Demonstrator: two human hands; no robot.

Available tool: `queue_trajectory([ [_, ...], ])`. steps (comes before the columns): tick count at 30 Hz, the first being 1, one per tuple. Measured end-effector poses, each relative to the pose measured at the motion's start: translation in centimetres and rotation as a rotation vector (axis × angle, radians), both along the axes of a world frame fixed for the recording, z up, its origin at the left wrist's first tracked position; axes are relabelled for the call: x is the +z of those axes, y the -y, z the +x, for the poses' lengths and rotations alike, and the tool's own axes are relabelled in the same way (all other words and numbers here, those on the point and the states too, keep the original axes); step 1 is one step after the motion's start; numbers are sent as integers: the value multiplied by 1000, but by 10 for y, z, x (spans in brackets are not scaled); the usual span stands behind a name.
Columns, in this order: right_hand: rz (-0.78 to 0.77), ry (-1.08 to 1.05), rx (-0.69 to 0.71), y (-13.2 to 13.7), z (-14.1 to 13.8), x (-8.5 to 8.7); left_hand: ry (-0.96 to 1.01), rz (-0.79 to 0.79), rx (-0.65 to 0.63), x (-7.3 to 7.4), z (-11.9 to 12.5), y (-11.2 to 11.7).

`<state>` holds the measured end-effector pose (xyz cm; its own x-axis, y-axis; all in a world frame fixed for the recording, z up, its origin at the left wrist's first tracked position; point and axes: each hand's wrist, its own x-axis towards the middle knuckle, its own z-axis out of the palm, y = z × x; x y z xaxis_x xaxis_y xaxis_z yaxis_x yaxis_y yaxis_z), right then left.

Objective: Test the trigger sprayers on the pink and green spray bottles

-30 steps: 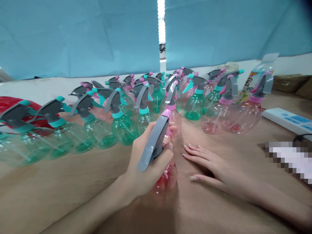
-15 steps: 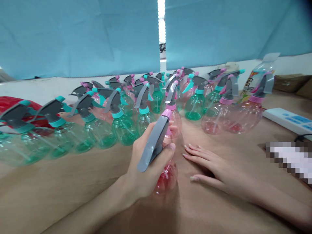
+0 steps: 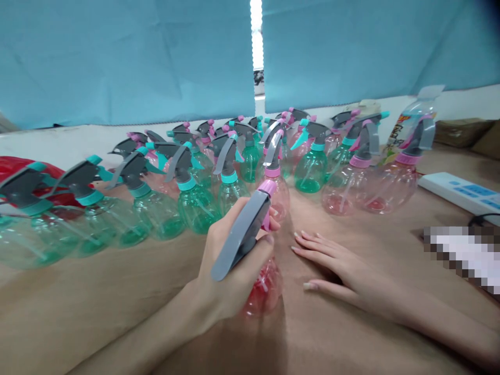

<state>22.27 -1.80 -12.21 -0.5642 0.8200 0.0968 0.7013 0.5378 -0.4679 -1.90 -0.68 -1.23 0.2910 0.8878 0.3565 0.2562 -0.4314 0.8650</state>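
Observation:
My left hand (image 3: 230, 271) is wrapped round the neck of a pink spray bottle (image 3: 263, 289) that stands on the brown table (image 3: 117, 302). Its grey trigger head (image 3: 238, 237) tilts toward me, and a pink nozzle tip shows at the top. My right hand (image 3: 336, 263) lies flat on the table just right of the bottle, fingers stretched out, holding nothing. Behind both hands stands a curved row of several green spray bottles (image 3: 195, 205) and pink spray bottles (image 3: 351, 190) with grey trigger heads.
A white power strip (image 3: 457, 190) lies at the right edge, with a blurred patch in front of it. Something red (image 3: 23, 166) sits at the far left behind the bottles. A blue curtain (image 3: 128, 57) hangs behind the table.
The bottle in my left hand has tipped slightly left and toward me, its trigger head lower in view. My right hand has stayed flat in place.

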Motion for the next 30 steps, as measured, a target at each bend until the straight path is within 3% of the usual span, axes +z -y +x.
queue_trajectory([
  [10,0,-20,-4,0,-1,1,-32,15,40,4,1,1],
  [22,0,-35,-3,-1,-1,2,-87,81,91,-8,-2,-10],
  [30,19,-60,6,-1,0,-1,-73,104,83,-6,2,-10],
])
